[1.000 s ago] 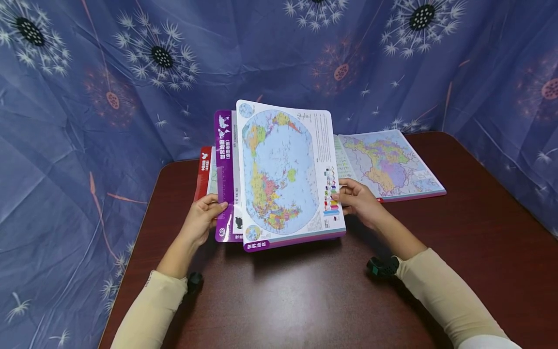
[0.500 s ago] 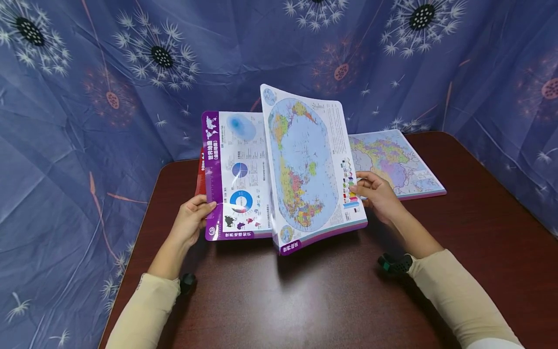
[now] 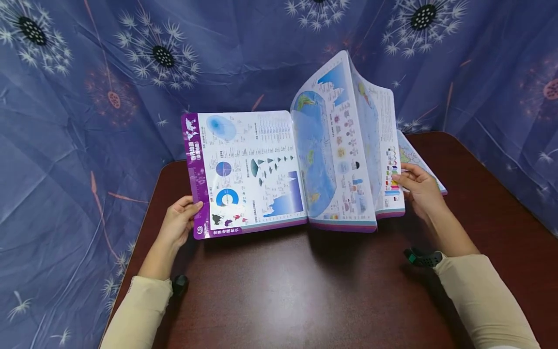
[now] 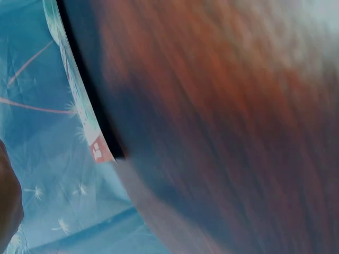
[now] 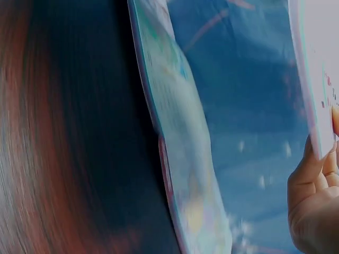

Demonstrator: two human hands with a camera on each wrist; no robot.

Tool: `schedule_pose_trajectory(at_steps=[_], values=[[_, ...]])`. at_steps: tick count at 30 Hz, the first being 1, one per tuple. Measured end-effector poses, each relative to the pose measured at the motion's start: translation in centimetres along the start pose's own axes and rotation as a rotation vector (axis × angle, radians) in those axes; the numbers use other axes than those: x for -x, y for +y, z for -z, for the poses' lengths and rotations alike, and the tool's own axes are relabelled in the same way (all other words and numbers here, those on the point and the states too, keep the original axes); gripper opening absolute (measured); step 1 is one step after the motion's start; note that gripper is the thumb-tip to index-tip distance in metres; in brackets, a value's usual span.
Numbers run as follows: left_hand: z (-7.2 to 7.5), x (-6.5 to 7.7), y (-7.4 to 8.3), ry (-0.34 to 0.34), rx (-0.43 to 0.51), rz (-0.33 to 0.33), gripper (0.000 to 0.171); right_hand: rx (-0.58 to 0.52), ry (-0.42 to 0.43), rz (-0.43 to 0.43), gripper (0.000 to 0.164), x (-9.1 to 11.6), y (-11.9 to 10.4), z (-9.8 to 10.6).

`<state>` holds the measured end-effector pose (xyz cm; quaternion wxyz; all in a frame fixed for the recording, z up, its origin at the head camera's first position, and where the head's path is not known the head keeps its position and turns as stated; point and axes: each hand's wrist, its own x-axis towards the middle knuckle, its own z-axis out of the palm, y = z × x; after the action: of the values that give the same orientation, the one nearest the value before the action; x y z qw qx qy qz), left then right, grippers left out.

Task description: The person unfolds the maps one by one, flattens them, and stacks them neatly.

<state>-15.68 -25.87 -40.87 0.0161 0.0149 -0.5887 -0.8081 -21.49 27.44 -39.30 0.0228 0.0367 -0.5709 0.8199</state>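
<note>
A folding world map (image 3: 250, 160) with a purple left border hangs partly unfolded above the table in the head view. One of its folded panels (image 3: 355, 145) stands up on the right side. My left hand (image 3: 176, 224) pinches the lower part of the purple border between thumb and fingers. On the far right edge, my right hand (image 3: 422, 191) pinches the panel beside a strip of small coloured flags. The right wrist view has the right hand (image 5: 312, 206) gripping the map's edge (image 5: 312, 95). Only a sliver of the left hand (image 4: 8, 196) shows in the left wrist view.
Behind the world map, a second map (image 3: 410, 150) lies on the brown table (image 3: 270, 281), mostly hidden. Its red corner (image 4: 100, 151) shows in the left wrist view. A blue curtain (image 3: 244, 58) with dandelion prints hangs at the back and sides.
My hands have moved apart, left hand leftward and right hand rightward. The map has opened wider, uncovering the chart panel, and a middle fold has risen. The second map is now more covered.
</note>
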Motion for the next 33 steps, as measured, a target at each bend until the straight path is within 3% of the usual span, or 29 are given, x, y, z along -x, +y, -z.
schedule_pose_trajectory(at_steps=[5, 12, 17, 20, 23, 27, 33], values=[[0.6, -0.1, 0.2, 0.028, 0.006, 0.001, 0.019, 0.083, 0.168, 0.011, 0.024, -0.1, -0.4, 3.1], [1.6, -0.3, 0.1, 0.056, -0.014, -0.012, 0.017, 0.262, 0.383, 0.019, 0.035, -1.8, 0.9, 9.6], [1.9, -0.2, 0.2, 0.020, -0.047, -0.071, 0.008, 0.315, 0.464, 0.070, 0.039, -3.0, 2.0, 13.9], [2.0, -0.3, 0.2, 0.028, -0.054, -0.077, 0.005, 0.315, 0.487, 0.055, 0.043, -3.3, 2.0, 15.7], [2.2, -0.5, 0.2, 0.070, -0.067, -0.042, 0.009, 0.349, 0.516, -0.015, 0.043, -2.9, 0.8, 15.6], [2.5, -0.9, 0.3, 0.097, -0.038, 0.019, 0.017, 0.450, 0.552, -0.081, 0.040, -2.2, -1.1, 13.9], [2.3, -1.3, 0.8, 0.133, -0.065, 0.053, 0.018, 0.584, 0.553, -0.117, 0.040, -1.8, -2.8, 12.3]])
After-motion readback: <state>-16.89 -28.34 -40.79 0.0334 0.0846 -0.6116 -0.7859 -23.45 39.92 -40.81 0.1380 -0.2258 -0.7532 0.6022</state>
